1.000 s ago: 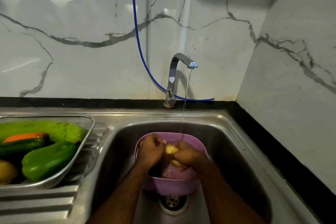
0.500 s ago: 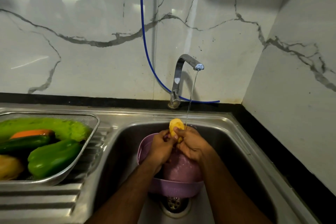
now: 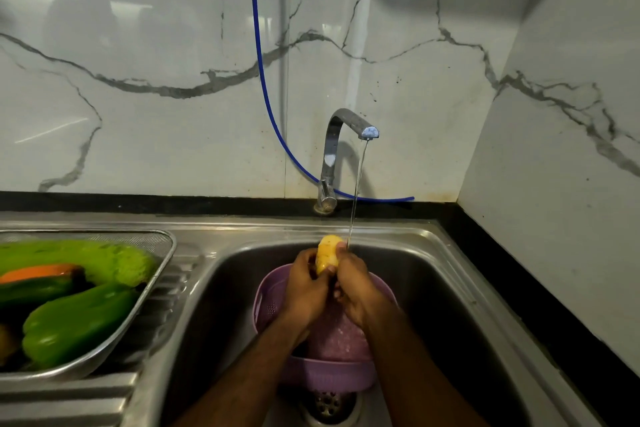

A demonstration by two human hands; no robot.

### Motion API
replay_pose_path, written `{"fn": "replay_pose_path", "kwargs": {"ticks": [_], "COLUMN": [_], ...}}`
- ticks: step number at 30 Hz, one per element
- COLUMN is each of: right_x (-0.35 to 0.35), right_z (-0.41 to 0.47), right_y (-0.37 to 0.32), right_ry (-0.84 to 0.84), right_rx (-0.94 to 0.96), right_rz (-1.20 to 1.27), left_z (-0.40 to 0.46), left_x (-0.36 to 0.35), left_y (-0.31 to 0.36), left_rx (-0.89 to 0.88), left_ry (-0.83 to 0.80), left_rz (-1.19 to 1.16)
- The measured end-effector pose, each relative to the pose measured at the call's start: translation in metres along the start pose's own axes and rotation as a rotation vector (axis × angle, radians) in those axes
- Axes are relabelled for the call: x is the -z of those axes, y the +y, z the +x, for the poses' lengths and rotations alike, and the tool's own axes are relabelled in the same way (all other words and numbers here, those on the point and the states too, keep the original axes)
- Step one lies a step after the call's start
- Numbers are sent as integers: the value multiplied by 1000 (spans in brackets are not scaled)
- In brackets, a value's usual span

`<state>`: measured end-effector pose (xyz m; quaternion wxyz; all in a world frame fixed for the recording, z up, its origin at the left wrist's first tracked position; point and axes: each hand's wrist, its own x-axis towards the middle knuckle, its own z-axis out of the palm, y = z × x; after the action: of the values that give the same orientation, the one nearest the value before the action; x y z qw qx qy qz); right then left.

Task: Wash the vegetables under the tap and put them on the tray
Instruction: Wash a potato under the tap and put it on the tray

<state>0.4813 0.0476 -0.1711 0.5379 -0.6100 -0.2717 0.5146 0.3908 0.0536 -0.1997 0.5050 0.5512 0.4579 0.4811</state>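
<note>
In the steel sink [image 3: 433, 274], above a lilac colander [image 3: 332, 374], the left hand [image 3: 304, 288] and right hand [image 3: 360, 288] both keep a closed grip on a small, wet, smooth yellow potato [image 3: 327, 251], held upright just beside the tap [image 3: 337, 149]'s thin stream.
</note>
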Motion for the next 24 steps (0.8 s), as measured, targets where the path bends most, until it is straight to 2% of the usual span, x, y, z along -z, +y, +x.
{"fn": "replay_pose_path", "kwargs": {"ticks": [3, 6, 10, 13, 16, 20, 24], "right_x": [2, 9, 14, 17, 18, 19, 18], "right_z": [1, -4, -8, -6, -5, -9, -9], "right_y": [2, 0, -6, -6, -9, -11, -8], "right_ry": [12, -75, -146, -110, -81, -139, -198], "right_rx": [51, 45, 55, 90, 77, -37, 23], "right_rz": [-26, 105, 158, 215, 351, 486, 404], "left_z": [1, 2, 2, -3, -4, -2, -2], "left_x": [7, 9, 7, 5, 5, 4, 3], "left_y": [-1, 0, 1, 5, 11, 10, 6], "left_rx": [-70, -172, -260, -215, -61, 26, 80], "left_ry": [-4, 14, -20, -93, -43, 16, -40], "left_rz": [96, 184, 199, 85, -106, -32, 5]}}
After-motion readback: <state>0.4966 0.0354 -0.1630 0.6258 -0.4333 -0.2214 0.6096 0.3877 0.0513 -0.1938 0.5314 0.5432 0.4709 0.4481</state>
